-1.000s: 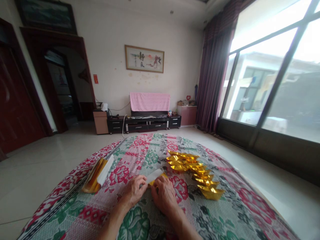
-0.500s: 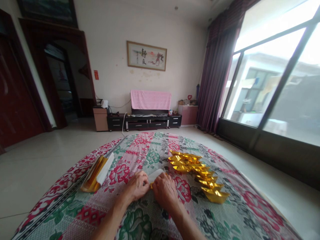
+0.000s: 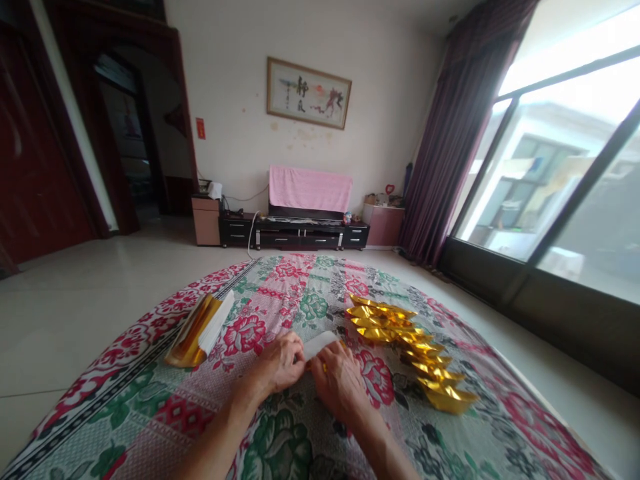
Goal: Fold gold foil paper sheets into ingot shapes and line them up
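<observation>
My left hand [image 3: 278, 365] and my right hand [image 3: 340, 383] meet in the middle of a flowered cloth [image 3: 280, 307]. Both pinch a small sheet of gold paper with a white back [image 3: 320, 344], pressing it flat on the cloth. Their fingers are curled over its near edge. To the right lies a row of several folded gold paper ingots [image 3: 410, 347]. A stack of unfolded gold sheets [image 3: 200, 330] with a white top lies at the left.
The cloth covers a low round surface on a pale tiled floor [image 3: 100, 293]. A dark TV cabinet [image 3: 300, 235] with a pink cover stands at the far wall. Large windows [image 3: 560, 167] and purple curtains fill the right side. A dark doorway is at the left.
My hands stay on the paper while the fold is pressed tighter, so less of the white sheet shows. The camera has tilted and shifted slightly.
</observation>
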A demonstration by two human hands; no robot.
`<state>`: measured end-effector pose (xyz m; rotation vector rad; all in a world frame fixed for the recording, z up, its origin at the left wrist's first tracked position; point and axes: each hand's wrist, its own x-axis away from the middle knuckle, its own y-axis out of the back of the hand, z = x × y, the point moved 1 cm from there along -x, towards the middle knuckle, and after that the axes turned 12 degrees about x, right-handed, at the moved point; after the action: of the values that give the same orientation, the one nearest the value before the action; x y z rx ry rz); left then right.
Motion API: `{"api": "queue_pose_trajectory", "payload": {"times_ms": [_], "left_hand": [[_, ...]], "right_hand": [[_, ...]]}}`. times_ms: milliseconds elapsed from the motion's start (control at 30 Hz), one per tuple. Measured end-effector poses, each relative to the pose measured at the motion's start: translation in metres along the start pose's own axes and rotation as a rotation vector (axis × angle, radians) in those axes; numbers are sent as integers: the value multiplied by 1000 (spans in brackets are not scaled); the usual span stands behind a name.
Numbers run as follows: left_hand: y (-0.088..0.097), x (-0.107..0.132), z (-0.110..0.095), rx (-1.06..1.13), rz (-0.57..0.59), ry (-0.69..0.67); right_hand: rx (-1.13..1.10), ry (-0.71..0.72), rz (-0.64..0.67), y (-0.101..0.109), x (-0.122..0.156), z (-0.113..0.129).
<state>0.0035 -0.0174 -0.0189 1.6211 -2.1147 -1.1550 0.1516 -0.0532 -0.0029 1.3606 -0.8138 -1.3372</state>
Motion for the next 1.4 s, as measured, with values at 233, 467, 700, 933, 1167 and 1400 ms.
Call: {"api": "queue_pose_trajectory", "payload": {"times_ms": [233, 467, 700, 933, 1167, 1400], "left_hand": [[6, 3, 2, 95, 52, -25], [16, 3, 0, 130, 116, 1], [14, 2, 3, 154, 63, -26], [6, -1, -2, 64, -1, 5], [5, 2, 0, 41, -8, -42], [3, 0, 2, 60, -26, -10]], "right_hand": [[53, -12, -14, -3, -1, 0], [43, -18, -23, -4, -1, -1], [56, -27, -24, -4, 0, 1], [51, -17, 1, -3, -2, -2], [0, 25, -8, -7, -3, -8], [9, 10, -9, -8, -4, -7]]}}
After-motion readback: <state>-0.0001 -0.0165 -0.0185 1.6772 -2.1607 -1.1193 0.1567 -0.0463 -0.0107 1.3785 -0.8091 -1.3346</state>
